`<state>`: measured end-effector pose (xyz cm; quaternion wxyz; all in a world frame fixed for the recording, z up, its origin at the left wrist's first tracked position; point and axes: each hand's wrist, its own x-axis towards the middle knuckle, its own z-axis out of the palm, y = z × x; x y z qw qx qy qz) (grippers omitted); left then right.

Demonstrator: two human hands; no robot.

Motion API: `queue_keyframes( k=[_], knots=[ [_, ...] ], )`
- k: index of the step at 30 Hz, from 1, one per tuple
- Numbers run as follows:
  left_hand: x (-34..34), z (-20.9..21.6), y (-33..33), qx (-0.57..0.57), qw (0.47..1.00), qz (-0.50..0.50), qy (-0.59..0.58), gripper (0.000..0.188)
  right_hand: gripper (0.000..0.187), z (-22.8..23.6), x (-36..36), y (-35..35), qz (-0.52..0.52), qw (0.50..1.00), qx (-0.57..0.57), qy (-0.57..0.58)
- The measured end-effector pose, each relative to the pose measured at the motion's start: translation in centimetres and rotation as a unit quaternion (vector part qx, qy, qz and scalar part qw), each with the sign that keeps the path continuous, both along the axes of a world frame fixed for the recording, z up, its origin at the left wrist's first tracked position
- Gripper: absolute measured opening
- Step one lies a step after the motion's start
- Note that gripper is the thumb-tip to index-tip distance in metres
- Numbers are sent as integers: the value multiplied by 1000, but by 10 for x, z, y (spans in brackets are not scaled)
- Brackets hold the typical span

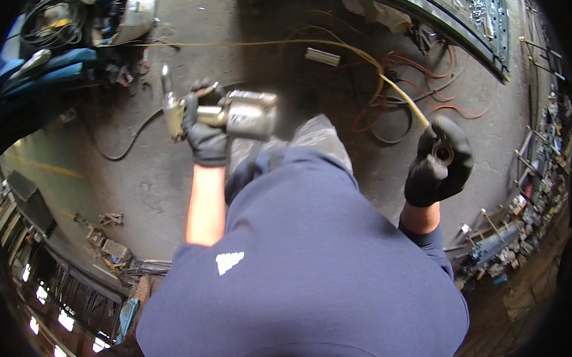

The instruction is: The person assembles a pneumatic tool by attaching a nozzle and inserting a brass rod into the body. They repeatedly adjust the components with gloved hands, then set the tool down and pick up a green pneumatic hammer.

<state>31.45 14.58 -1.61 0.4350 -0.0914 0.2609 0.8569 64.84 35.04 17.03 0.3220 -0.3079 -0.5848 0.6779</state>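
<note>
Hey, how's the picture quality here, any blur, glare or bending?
Head view: the metal tool in the gloved left hand looks smeared, likely by motion; the left forearm is brightly lit, nearly washed out; surroundings curve toward black edges.

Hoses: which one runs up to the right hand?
The yellow hose: it rises to the gloved right hand, whereas the orange hose and black hose lie on the floor.

You wear a navy short-sleeved shirt (314, 257) with a round neckline and a small white striped mark (229, 263) at left. Your left hand (205, 142) and right hand (456, 165) wear black gloves (210, 152); your trousers (325, 142) are mottled grey.
</note>
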Motion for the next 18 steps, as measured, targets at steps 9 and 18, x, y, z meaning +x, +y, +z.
queue_keyframes(
  k=[9, 18],
  knots=[
    [-48, 171, 18, -66, 986, -67, 137, 34, 29, 5, -101, -99, -34, 898, 368, -240],
    [-8, 204, 12, -50, 902, -113, 414, 45, 32, -7, -114, -111, 25, 905, 337, -259]
  ],
)
